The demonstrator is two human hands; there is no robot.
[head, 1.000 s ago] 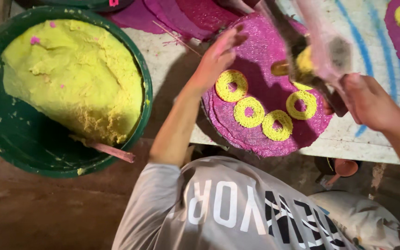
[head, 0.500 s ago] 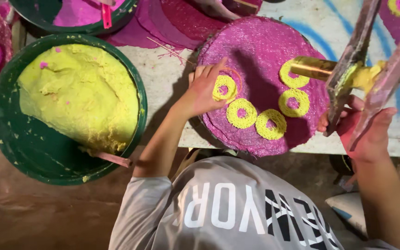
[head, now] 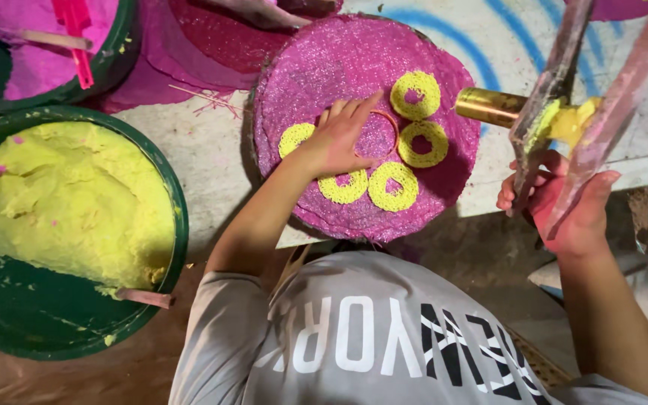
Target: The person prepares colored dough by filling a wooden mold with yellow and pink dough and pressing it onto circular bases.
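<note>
Since the earlier frame, the left hand (head: pixel 339 139) has slid toward the mat's centre, fingers spread flat among five yellow noodle rings (head: pixel 415 95). These sit on a round, grainy pink mat (head: pixel 324 67) on the table (head: pixel 204 157). At three o'clock, the right hand (head: pixel 564 202) grips a wooden-handled brass press (head: pixel 489 106). At nine o'clock, a green basin (head: pixel 9 322) holds lumpy yellow dough (head: pixel 61 202).

The left hand (head: pixel 339 139) reaches forward, palm down, fingers spread and flat. The right hand (head: pixel 564 199) is raised, fingers curled in a grip.
</note>
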